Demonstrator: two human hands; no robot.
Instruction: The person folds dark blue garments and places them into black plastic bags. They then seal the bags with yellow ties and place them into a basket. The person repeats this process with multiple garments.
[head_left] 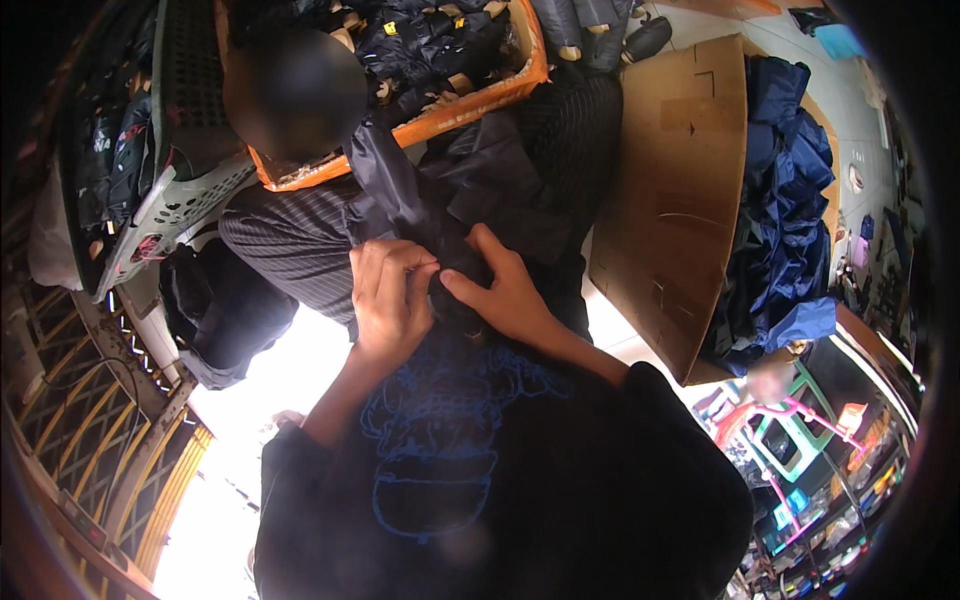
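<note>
Dark, slightly shiny fabric [385, 180] lies bunched across my lap, with a narrow gathered part running up toward the orange crate. My left hand [385, 295] pinches at the near part of this fabric, thumb and forefinger pressed together; a tiny thing at the fingertips is too small to make out. Close beside it, my right hand [505, 300] grips the same fabric, its thumb reaching toward the left fingertips and its lower fingers hidden. The black cloth blends with my black shirt, so its near edge is hard to tell.
An orange crate [470, 102] of black bundled items stands ahead. At left, a grey perforated basket [190, 205] holds more dark bundles. To the right is a cardboard box [670, 190] with crumpled navy fabric [785, 210]. A metal lattice gate [100, 400] stands lower left.
</note>
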